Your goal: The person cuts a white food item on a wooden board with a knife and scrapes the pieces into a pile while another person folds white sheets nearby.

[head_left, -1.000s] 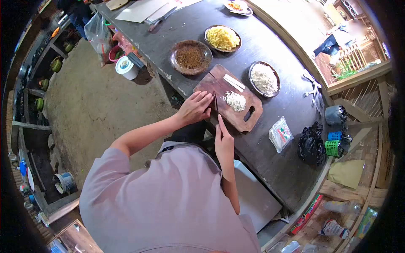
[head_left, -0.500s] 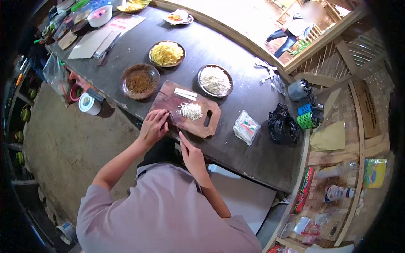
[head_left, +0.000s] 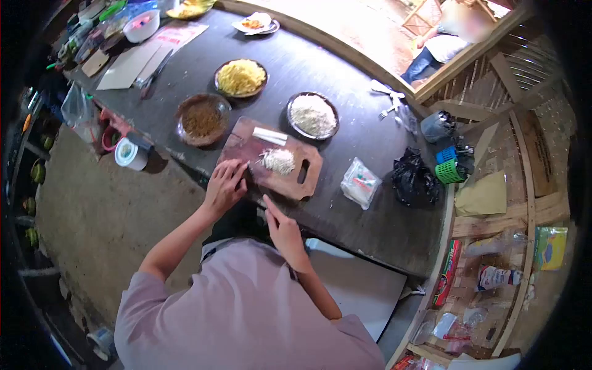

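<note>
A wooden cutting board (head_left: 280,183) lies near the table's front edge. On it are a pile of thin white shreds (head_left: 279,161) and a few white sticks (head_left: 269,136). My left hand (head_left: 223,188) rests on the board's left end, fingers bent and pressed down; whatever lies under the fingertips is too small to make out. My right hand (head_left: 285,235) grips a knife (head_left: 254,177), index finger stretched along it, and its thin blade points toward the left fingertips. Behind the board stand a bowl of white shreds (head_left: 313,116), a bowl of yellow strips (head_left: 240,78) and a bowl of brown crumbs (head_left: 202,119).
Right of the board lie a white plastic packet (head_left: 360,183) and a black plastic bag (head_left: 414,179). Green and blue baskets (head_left: 450,171) stand by the wall. White papers (head_left: 132,66) and containers fill the table's far left. A person (head_left: 441,49) is outside the opening.
The person outside has shifted to the right and leans over. My hands stay at nearly the same spot, the right one slightly lower. The view has shifted slightly.
</note>
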